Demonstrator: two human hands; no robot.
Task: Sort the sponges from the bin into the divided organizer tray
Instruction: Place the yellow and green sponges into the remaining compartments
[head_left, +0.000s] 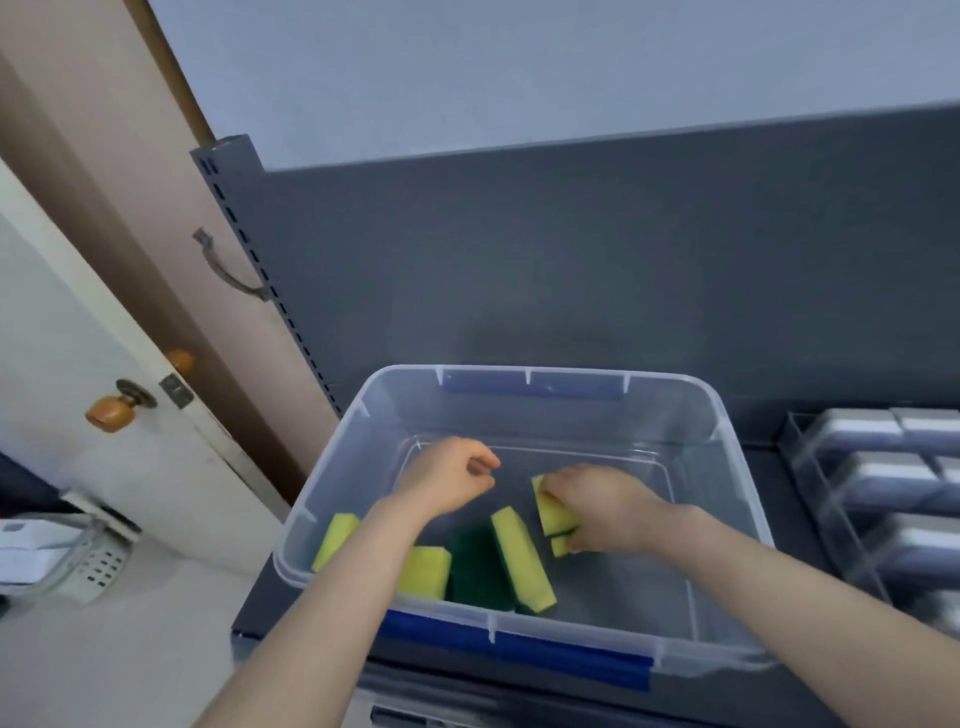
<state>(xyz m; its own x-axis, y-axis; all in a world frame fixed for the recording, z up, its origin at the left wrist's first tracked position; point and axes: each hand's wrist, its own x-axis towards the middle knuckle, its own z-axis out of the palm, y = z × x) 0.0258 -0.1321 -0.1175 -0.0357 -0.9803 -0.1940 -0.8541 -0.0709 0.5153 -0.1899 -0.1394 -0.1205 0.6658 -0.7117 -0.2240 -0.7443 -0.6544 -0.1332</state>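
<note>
Clear plastic bin on dark grey worktop, uncovered, with blue latches at near and far rims. Both hands inside bin.

Right hand: fingers clenched round held sponge, yellow with thin green backing, right of bin centre. Cannot tell whether lifted or touching bin floor. Second yellow edge visible just below grip; cannot tell whether it is a separate piece.

Left hand: fingers loosely curled, grasping nothing, poised over far middle of bin, apart from right hand.

Four further pieces in near-left part of bin:
- leftmost sponge, yellow, tilted against left wall;
- second sponge, yellow, partly hidden by left forearm;
- green-faced sponge, lying scouring side up, just beside second sponge;
- tilted sponge, standing on edge, yellow side showing, leaning over green-faced sponge.

Organizer tray at right, near bin, clear-walled and divided, holding grey-and-white blocks; detail blurred.

White door with orange knob at left. White perforated basket at lower left.
</note>
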